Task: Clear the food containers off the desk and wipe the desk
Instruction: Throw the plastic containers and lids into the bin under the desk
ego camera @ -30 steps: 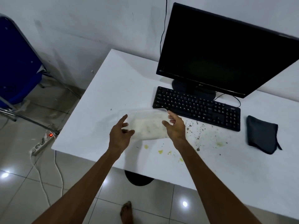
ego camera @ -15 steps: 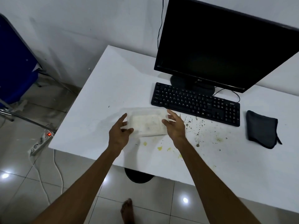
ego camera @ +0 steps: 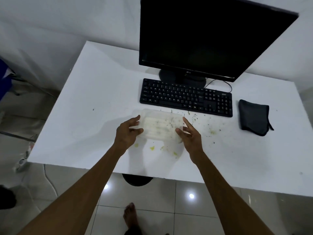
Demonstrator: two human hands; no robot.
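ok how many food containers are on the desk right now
1. A clear plastic food container sits on the white desk in front of the keyboard, between the left hand and the right hand. Nothing suggests another hidden one.

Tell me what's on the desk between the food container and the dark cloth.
In the head view, only dark crumbs and a yellowish stain on the white desk lie between the food container and the dark cloth.
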